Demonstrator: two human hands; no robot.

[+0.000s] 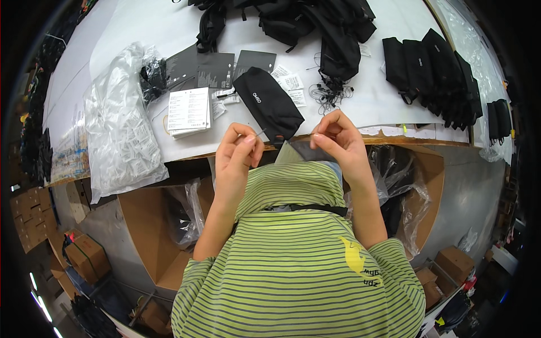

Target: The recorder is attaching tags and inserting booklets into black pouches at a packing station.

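Striped shirt (pixel 298 265): green and yellow, nearest to the camera, at 6 o'clock.
Left hand (pixel 239 151): fingertips pinched on one end of a thin string (pixel 261 133).
Black pouch (pixel 268 106): lies on the white table (pixel 366 96) at 12 o'clock from the hands, long, soft, with a small pale mark and a zipper pull at its near end.
Right hand (pixel 335 138): fingers pinched together; whether they hold the string cannot be told.
Advice: she should keep the string tight and guide it slowly to the zipper pull.

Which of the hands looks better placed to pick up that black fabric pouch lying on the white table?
Probably the right hand: it hovers nearer the black fabric pouch, while the left hand pinches a thin string.
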